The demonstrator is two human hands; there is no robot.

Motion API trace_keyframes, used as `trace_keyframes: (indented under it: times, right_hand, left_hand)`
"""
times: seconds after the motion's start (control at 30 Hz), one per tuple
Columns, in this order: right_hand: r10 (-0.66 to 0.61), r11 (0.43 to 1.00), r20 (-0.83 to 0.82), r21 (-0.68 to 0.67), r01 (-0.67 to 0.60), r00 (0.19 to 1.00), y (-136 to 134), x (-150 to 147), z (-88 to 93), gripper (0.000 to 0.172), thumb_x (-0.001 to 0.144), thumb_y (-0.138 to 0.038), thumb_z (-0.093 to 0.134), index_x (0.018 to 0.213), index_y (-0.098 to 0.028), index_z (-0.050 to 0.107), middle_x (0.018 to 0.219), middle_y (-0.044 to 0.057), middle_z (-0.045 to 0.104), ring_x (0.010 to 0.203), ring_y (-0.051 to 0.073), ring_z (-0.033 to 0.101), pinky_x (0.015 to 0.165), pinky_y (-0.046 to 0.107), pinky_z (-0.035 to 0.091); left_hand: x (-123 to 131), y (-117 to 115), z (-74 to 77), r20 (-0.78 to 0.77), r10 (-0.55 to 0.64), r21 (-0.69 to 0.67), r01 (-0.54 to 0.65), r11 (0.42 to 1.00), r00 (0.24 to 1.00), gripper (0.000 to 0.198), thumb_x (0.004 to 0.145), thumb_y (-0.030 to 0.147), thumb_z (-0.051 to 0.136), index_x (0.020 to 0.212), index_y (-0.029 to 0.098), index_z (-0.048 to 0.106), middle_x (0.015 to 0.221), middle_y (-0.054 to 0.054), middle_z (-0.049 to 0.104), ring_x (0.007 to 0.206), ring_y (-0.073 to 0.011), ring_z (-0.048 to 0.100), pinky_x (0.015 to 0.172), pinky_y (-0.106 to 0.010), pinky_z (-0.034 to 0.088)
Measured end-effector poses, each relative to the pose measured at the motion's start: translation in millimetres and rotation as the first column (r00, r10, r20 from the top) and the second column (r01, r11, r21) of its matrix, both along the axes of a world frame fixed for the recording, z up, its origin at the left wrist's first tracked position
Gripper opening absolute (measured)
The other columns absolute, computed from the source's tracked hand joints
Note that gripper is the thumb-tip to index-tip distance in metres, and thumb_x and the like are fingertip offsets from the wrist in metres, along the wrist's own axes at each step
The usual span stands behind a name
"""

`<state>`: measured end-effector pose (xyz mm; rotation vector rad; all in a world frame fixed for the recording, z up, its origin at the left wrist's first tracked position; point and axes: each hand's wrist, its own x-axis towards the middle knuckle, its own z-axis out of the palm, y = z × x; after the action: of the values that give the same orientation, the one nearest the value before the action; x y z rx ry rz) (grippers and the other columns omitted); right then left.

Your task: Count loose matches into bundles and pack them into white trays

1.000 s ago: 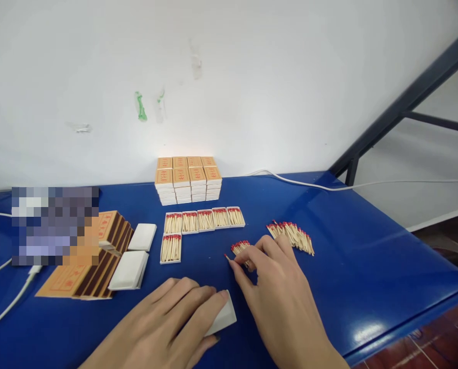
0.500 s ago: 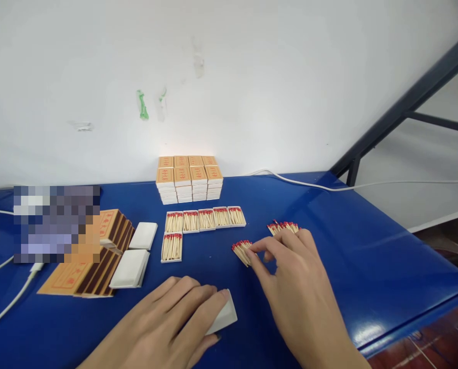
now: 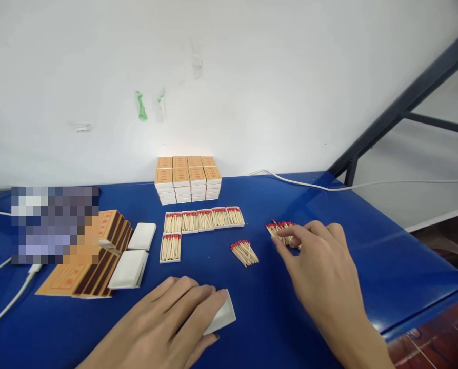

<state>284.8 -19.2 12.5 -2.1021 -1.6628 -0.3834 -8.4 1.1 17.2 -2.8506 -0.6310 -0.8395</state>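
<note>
My left hand [image 3: 167, 323] is closed on a white matchbox tray [image 3: 223, 316] at the front middle. At the right, my right hand [image 3: 321, 266] reaches over a pile of red-tipped matches [image 3: 284, 230], its thumb and index finger at the near left of the pile; whether they grip any match is unclear. Between the hands a smaller bunch of matches [image 3: 244, 253] lies loose on the table. Behind it stand filled trays in a row [image 3: 205, 220], with one more filled tray [image 3: 171, 248] below the row's left end.
Stacked matchboxes [image 3: 188, 179] stand against the wall. At left are matchbox sleeves [image 3: 94, 264], white trays [image 3: 128, 269], a pixelated object [image 3: 54, 225] and a white cable [image 3: 17, 300]. Another cable [image 3: 305, 183] crosses the back right of the blue table [image 3: 405, 261].
My right hand has moved right, from the small bunch of matches to the larger pile, leaving the bunch in full view. My left hand has stayed on its tray.
</note>
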Motion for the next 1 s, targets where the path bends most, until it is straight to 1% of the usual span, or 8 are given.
trace_keyframes:
  times: [0.2, 0.43, 0.57, 0.67, 0.77, 0.9, 1.0]
  right_hand:
    - [0.024, 1.0, 0.082, 0.005, -0.024, 0.996, 5, -3, -6.3, 0.022, 0.104, -0.026, 0.064, 0.095, -0.016, 0.081, 0.087, 0.012, 0.066, 0.091, 0.03, 0.047, 0.074, 0.042, 0.046]
    - [0.012, 1.0, 0.134, 0.009, -0.013, 0.991, 5, -5, -5.0, 0.024, 0.104, -0.024, 0.063, 0.089, -0.015, 0.08, 0.083, 0.013, 0.066, 0.089, 0.031, 0.046, 0.075, 0.044, 0.044]
    - [0.017, 1.0, 0.131, -0.001, -0.017, 0.991, 5, -6, -4.5, 0.02, 0.102, -0.021, 0.065, 0.087, -0.016, 0.079, 0.083, 0.013, 0.067, 0.088, 0.03, 0.047, 0.075, 0.044, 0.045]
    - [0.038, 0.999, 0.097, -0.006, -0.038, 0.995, 1, -10, -1.5, 0.017, 0.099, -0.021, 0.069, 0.085, -0.018, 0.078, 0.083, 0.011, 0.068, 0.087, 0.03, 0.048, 0.075, 0.044, 0.046]
    - [0.08, 0.997, 0.017, 0.019, -0.08, 0.997, -6, -20, 5.4, 0.014, 0.099, -0.022, 0.071, 0.087, -0.018, 0.077, 0.085, 0.01, 0.069, 0.088, 0.03, 0.05, 0.075, 0.044, 0.047]
    - [0.142, 0.989, -0.058, 0.039, -0.14, 0.988, -13, -37, 15.4, 0.016, 0.101, -0.023, 0.068, 0.087, -0.022, 0.075, 0.087, 0.009, 0.068, 0.092, 0.03, 0.054, 0.078, 0.045, 0.049]
    - [0.164, 0.986, -0.08, 0.031, -0.162, 0.983, -15, -48, 18.1, 0.019, 0.102, -0.021, 0.067, 0.084, -0.023, 0.074, 0.082, 0.007, 0.066, 0.091, 0.029, 0.056, 0.079, 0.045, 0.05]
  left_hand:
    - [3, -1, 0.1, -0.015, -0.002, 0.01, 0.002, 1.0, 1.0, 0.039, 0.125, 0.031, 0.033, 0.132, 0.02, 0.069, 0.117, 0.005, 0.084, 0.102, -0.017, 0.078, 0.098, -0.035, 0.049]
    - [3, 0, 0.9, -0.018, 0.001, 0.02, -0.001, 1.0, 1.0, 0.039, 0.125, 0.031, 0.032, 0.133, 0.019, 0.068, 0.118, 0.005, 0.084, 0.103, -0.017, 0.078, 0.098, -0.035, 0.05]
    - [2, -1, 0.4, -0.018, -0.007, 0.002, 0.007, 1.0, 1.0, 0.037, 0.125, 0.03, 0.034, 0.135, 0.018, 0.068, 0.119, 0.003, 0.084, 0.103, -0.0178, 0.078, 0.098, -0.036, 0.05]
    - [3, -1, -0.5, -0.03, -0.011, -0.01, 0.011, 1.0, 0.999, 0.036, 0.124, 0.031, 0.037, 0.137, 0.019, 0.068, 0.121, 0.003, 0.083, 0.106, -0.0181, 0.077, 0.101, -0.036, 0.049]
    - [3, 0, -1.4, -0.011, -0.014, -0.005, 0.014, 1.0, 1.0, 0.036, 0.124, 0.031, 0.036, 0.135, 0.019, 0.069, 0.119, 0.003, 0.083, 0.104, -0.018, 0.077, 0.099, -0.036, 0.05]
    - [3, 0, -0.9, -0.006, -0.015, -0.012, 0.015, 1.0, 1.0, 0.036, 0.124, 0.029, 0.036, 0.134, 0.018, 0.068, 0.117, 0.002, 0.083, 0.101, -0.0177, 0.078, 0.096, -0.036, 0.051]
    - [3, 0, 0.0, -0.004, -0.019, -0.02, 0.019, 1.0, 1.0, 0.035, 0.124, 0.028, 0.036, 0.134, 0.017, 0.068, 0.117, 0.001, 0.083, 0.101, -0.0182, 0.078, 0.096, -0.036, 0.051]
